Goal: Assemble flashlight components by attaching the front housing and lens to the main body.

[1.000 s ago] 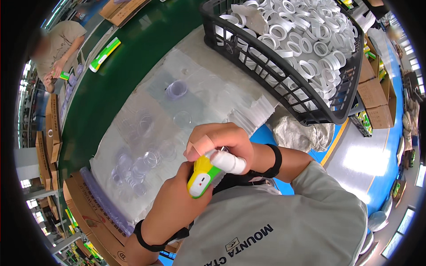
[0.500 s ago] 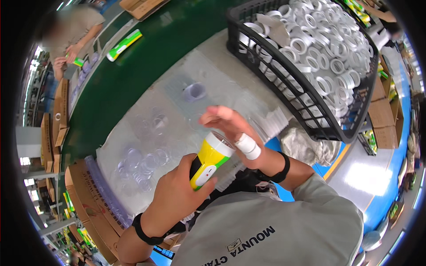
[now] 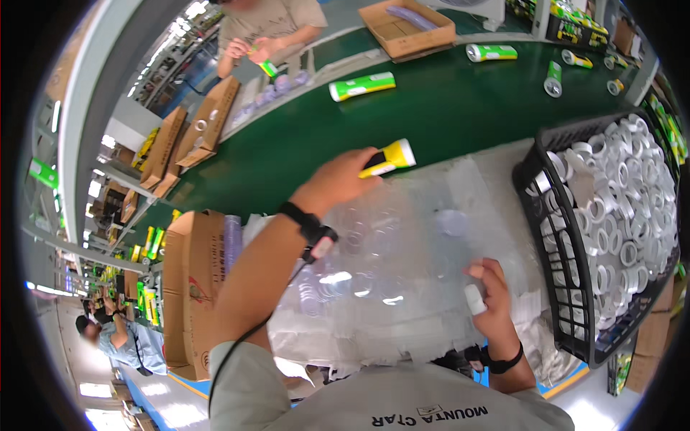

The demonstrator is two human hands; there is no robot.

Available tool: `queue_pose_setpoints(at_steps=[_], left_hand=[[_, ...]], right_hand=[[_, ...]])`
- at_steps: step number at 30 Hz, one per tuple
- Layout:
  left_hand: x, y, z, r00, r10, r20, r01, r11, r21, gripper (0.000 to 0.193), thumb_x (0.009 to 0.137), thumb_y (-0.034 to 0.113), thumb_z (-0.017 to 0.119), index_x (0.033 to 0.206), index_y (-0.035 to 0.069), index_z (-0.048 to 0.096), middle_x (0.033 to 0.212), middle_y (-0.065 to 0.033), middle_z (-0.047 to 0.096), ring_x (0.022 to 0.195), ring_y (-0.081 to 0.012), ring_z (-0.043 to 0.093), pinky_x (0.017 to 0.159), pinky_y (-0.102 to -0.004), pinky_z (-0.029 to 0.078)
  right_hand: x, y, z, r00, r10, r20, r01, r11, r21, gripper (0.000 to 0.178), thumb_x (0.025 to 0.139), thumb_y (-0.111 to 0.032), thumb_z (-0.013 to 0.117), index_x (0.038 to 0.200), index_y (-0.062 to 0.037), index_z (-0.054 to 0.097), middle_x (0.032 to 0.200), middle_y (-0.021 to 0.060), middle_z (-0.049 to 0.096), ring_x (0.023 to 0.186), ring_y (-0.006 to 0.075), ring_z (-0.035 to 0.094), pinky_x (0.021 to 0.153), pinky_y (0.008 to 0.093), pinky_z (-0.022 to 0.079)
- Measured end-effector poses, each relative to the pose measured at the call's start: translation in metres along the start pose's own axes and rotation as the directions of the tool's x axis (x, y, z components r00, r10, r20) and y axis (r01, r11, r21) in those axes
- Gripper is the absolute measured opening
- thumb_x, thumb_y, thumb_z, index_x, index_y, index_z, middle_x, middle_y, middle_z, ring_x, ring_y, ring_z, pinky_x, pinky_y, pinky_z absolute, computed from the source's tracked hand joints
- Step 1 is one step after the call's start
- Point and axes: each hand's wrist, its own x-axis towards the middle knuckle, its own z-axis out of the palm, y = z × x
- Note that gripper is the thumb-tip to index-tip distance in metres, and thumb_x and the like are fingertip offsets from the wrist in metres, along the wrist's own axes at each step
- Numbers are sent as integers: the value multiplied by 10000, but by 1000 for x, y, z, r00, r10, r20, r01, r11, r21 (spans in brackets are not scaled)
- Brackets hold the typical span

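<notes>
- So the big change: half a second ago both hands were around the yellow-and-black plastic flashlight with a white front rim (image 3: 394, 156); now it's out at 1 o'clock from centre, at the near edge of the smooth green belt (image 3: 460, 100).
- Left hand (image 3: 338, 181) is wrapped round its body, white end pointing roughly to 2 o'clock.
- Right hand (image 3: 496, 302) has dropped off to 4 o'clock, fingers loosely curled, nothing visible in it. Hands are well apart, so I'd guess the two-handed bit on this flashlight is over.
- View's swung too: a green-and-white flashlight (image 3: 362, 85) lies on the belt at 12 o'clock, and the black plastic basket (image 3: 583, 287) of white rings (image 3: 629, 208) sits at 3.
- Hard to make out: the lens faces away, and fingers cover the back end. Can't tell if the flashlight touches the belt.
- Clear thin plastic discs (image 3: 338, 280) around 6 o'clock half vanish into glare on the plastic-covered counter (image 3: 438, 323); no chance of counting them.
</notes>
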Motion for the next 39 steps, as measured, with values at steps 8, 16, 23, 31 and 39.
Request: queue_pose_setpoints(at_steps=[8,16,23,31,39], left_hand=[[-160,24,-50,891,-402,-211,351,905,-242,469,856,76,610,1306,95,479,1262,-77,525,1120,-201,518,948,-340,410],[-267,59,-97,856,-337,-393,263,937,-230,368,799,25,644,1157,22,561,1104,-111,599,1090,-228,552,941,-322,416],[-374,-136,-264,661,-569,-490,536,814,-223,227,881,70,536,1093,-4,572,913,-82,628,821,-136,582,747,-285,467],[-469,-355,-226,447,-823,-349,890,447,85,454,734,128,678,1167,42,571,1027,-223,640,977,-344,617,826,-389,491],[-493,-459,-198,381,-882,-278,924,359,128,816,758,262,715,1424,71,284,1239,-248,540,1146,-364,530,934,-410,446]], right_hand=[[9,-1,-2,996,50,72,-54,997,57,238,827,-111,595,1053,-35,612,974,123,609,958,300,547,847,355,432],[-1,-4,14,995,-79,54,92,936,-339,220,726,-59,620,945,-44,634,941,151,603,914,337,564,814,371,446],[-4,1,27,994,-109,9,109,975,-196,311,629,107,569,925,15,589,922,130,560,865,252,561,775,288,438],[-6,8,22,998,10,-54,-30,919,-394,93,759,-13,483,844,-14,520,848,97,497,791,213,501,724,288,399],[-7,27,12,982,144,-121,-182,895,-407,105,834,-148,447,830,-45,465,809,37,388,765,149,413,724,245,320]])
